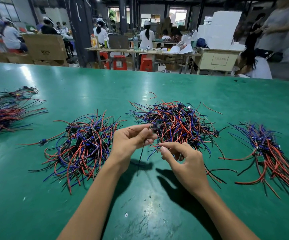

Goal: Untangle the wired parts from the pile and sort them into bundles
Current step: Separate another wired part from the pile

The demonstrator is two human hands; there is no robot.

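Left hand [131,139] fingers pinch a blurred wired part [153,128]; right hand [180,156] fingers pinch its red wire [153,146]. Bare green bench [149,196] lies beneath, the pile [173,122] just beyond

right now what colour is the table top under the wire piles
Green, scuffed pale near the front edge; the table shows best in the head view, the only one.

Green bench [88,80] top is pretty scuffed, with a little screw [126,215] sitting near the front edge. Past the far edge there's a wooden work table [140,51] with red stools [120,62] under it, cardboard boxes [45,46] on the left and stacked white boxes [221,30] on the right. Workers in white caps [147,38] sit facing away.
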